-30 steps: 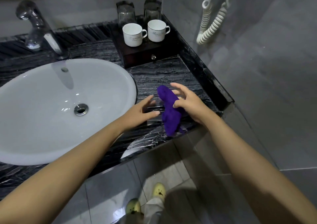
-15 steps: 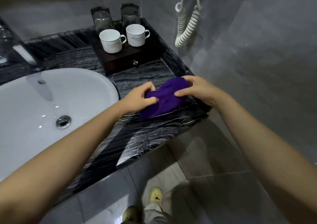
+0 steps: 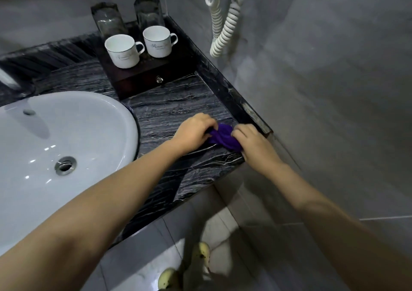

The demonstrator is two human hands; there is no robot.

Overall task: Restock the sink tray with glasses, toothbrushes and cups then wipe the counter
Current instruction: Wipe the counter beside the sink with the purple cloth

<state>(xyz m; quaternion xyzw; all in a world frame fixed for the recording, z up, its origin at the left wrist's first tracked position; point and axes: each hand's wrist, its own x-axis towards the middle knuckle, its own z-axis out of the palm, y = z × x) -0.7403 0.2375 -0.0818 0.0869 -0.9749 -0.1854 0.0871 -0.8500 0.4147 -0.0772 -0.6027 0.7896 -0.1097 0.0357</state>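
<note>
A purple cloth point(image 3: 224, 136) lies bunched on the black marble counter point(image 3: 169, 110) near its front right corner. My left hand point(image 3: 194, 132) grips the cloth's left side and my right hand point(image 3: 252, 141) grips its right side. At the back stands a dark wooden tray point(image 3: 145, 79) with a small drawer knob. On it are two white cups point(image 3: 123, 51) point(image 3: 157, 41) and, behind them, two upturned glasses point(image 3: 109, 20) point(image 3: 148, 12). No toothbrushes are visible.
A white oval sink point(image 3: 66, 148) with a metal drain fills the left. A raised marble ledge point(image 3: 225, 85) borders the counter on the right against the grey tiled wall. A white coiled cord point(image 3: 223, 30) hangs on that wall. My shoes show on the floor tiles below.
The cloth hung from my right hand above the counter; both hands have since pressed it down and gathered it into a smaller bunch toward the front right corner. The view has shifted right.
</note>
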